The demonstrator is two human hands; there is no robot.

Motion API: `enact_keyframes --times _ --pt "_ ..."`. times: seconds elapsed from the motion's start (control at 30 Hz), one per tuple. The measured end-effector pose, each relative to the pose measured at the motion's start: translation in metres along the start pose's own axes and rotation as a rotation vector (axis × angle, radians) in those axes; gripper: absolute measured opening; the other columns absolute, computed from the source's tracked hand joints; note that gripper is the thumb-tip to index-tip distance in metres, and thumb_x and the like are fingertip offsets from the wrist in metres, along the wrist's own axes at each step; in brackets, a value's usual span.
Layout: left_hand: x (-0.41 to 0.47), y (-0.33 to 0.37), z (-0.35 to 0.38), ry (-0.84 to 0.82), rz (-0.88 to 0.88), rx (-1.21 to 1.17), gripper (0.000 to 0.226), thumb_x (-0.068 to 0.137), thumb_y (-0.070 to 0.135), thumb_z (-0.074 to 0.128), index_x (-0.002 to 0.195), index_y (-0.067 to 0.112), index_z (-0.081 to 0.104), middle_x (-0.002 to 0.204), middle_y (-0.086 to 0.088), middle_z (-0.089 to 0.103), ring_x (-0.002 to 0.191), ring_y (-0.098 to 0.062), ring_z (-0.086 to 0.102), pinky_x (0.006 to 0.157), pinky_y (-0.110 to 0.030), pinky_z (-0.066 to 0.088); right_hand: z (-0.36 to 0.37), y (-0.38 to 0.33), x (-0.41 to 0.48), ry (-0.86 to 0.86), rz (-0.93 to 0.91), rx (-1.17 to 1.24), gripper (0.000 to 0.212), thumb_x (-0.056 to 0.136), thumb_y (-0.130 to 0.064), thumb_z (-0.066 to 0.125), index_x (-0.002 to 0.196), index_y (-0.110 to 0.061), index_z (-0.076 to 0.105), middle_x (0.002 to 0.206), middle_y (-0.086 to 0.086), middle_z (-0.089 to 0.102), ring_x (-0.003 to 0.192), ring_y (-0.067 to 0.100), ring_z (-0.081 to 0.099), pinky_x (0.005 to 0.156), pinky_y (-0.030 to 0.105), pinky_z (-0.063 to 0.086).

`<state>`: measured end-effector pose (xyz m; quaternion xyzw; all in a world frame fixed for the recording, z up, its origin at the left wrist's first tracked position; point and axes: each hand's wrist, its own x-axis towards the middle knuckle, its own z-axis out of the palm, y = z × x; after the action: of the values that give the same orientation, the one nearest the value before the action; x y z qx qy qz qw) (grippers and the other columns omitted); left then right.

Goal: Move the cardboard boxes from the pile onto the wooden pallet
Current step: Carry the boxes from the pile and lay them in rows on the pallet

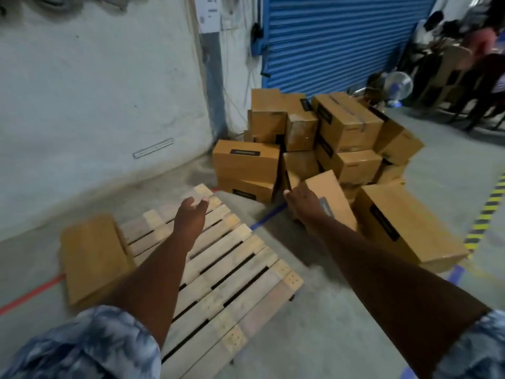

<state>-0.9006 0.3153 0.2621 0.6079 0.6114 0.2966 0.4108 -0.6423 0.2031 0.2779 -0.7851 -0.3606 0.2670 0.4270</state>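
A wooden pallet (pixel 218 263) lies on the floor in front of me, and one cardboard box (pixel 93 255) rests on its left corner. The pile of cardboard boxes (pixel 322 138) stands beyond it against the wall and the blue shutter. My right hand (pixel 304 205) grips the near end of a tilted cardboard box (pixel 332 195) at the front of the pile. Above the pallet's far end my left hand (pixel 191 214) reaches forward, fingers apart, holding nothing. A larger box (pixel 404 222) lies on the floor to the right of the gripped one.
A white wall (pixel 95 105) runs along the left and a blue roller shutter (pixel 341 36) closes the back. Yellow-black hazard tape (pixel 486 212) marks the floor at right. A fan (pixel 399 84) and seated people (pixel 464 50) are at the far right.
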Motion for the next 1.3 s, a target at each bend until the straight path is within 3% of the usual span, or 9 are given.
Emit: enact_keyframes --times 0.1,0.23,0.33,0.6,0.73,0.87,1.0,1.2,1.3 --pt "-0.04 0.036 0.062 -0.107 0.042 -0.047 0.057 0.098 0.046 0.055 0.142 0.01 0.051 0.145 -0.012 0.054 0.131 -0.031 0.052 0.108 -0.038 0.039 -0.069 0.039 -0.016 0.096 0.061 0.015 0.037 0.1 -0.038 0.054 0.117 -0.006 0.061 0.107 0.007 0.056 0.104 0.028 0.056 0.091 0.045 0.048" --pt "-0.077 0.085 0.147 -0.227 0.114 -0.021 0.058 0.096 0.05 0.054 0.14 0.01 0.054 0.141 -0.012 0.058 0.126 -0.031 0.055 0.106 -0.042 0.043 -0.157 0.102 -0.011 0.188 0.125 0.074 0.034 0.093 -0.052 0.056 0.099 -0.019 0.058 0.108 0.002 0.059 0.097 0.023 0.06 0.068 0.032 0.049" --pt "-0.095 0.123 0.219 -0.314 0.119 0.002 0.058 0.097 0.051 0.052 0.141 0.013 0.054 0.141 -0.01 0.057 0.128 -0.031 0.053 0.107 -0.044 0.044 -0.223 0.137 -0.007 0.262 0.236 0.185 0.04 0.092 -0.049 0.059 0.119 -0.019 0.062 0.114 0.002 0.066 0.102 0.025 0.065 0.088 0.048 0.055" --pt "-0.124 0.188 0.453 -0.515 0.057 0.01 0.047 0.101 0.042 0.05 0.136 0.01 0.055 0.134 -0.014 0.06 0.113 -0.026 0.056 0.095 -0.038 0.045 -0.395 0.287 0.059 0.355 0.284 0.15 0.03 0.086 -0.044 0.066 0.069 -0.027 0.047 0.072 -0.005 0.049 0.078 0.022 0.051 0.062 0.033 0.04" --pt "-0.138 0.206 0.555 -0.568 0.007 0.051 0.049 0.101 0.045 0.049 0.138 0.013 0.054 0.136 -0.01 0.058 0.12 -0.03 0.056 0.091 -0.037 0.045 -0.459 0.349 0.093 0.365 0.351 0.147 0.032 0.086 -0.04 0.07 0.067 -0.024 0.048 0.07 -0.007 0.049 0.076 0.021 0.049 0.064 0.033 0.036" --pt "-0.145 0.22 0.64 -0.619 -0.011 0.096 0.051 0.101 0.047 0.048 0.14 0.015 0.052 0.14 -0.008 0.055 0.125 -0.03 0.053 0.095 -0.037 0.044 -0.499 0.399 0.137 0.365 0.411 0.17 0.017 0.089 -0.034 0.073 0.09 -0.021 0.062 0.093 0.006 0.065 0.091 0.028 0.06 0.081 0.041 0.05" --pt "-0.136 0.217 0.721 -0.673 -0.084 0.107 0.052 0.101 0.046 0.048 0.144 0.016 0.049 0.145 -0.008 0.052 0.13 -0.03 0.05 0.103 -0.042 0.044 -0.517 0.459 0.185 0.301 0.478 0.112 0.035 0.093 -0.029 0.069 0.098 0.005 0.062 0.103 0.025 0.067 0.1 0.04 0.062 0.086 0.047 0.05" --pt "-0.114 0.189 0.816 -0.715 -0.173 0.097 0.054 0.102 0.038 0.05 0.147 0.009 0.045 0.15 -0.012 0.048 0.135 -0.031 0.047 0.103 -0.036 0.04 -0.524 0.539 0.237 0.257 0.568 0.058 0.041 0.088 -0.04 0.071 0.067 -0.032 0.037 0.07 -0.014 0.035 0.081 0.016 0.041 0.057 0.026 0.029" --pt "-0.104 0.169 0.866 -0.719 -0.245 0.073 0.053 0.103 0.031 0.051 0.148 0.006 0.042 0.15 -0.014 0.047 0.136 -0.031 0.046 0.095 -0.029 0.037 -0.529 0.579 0.268 0.2 0.603 0.045 0.019 0.087 -0.042 0.072 0.083 -0.031 0.056 0.086 -0.014 0.051 0.087 0.019 0.051 0.064 0.028 0.04"
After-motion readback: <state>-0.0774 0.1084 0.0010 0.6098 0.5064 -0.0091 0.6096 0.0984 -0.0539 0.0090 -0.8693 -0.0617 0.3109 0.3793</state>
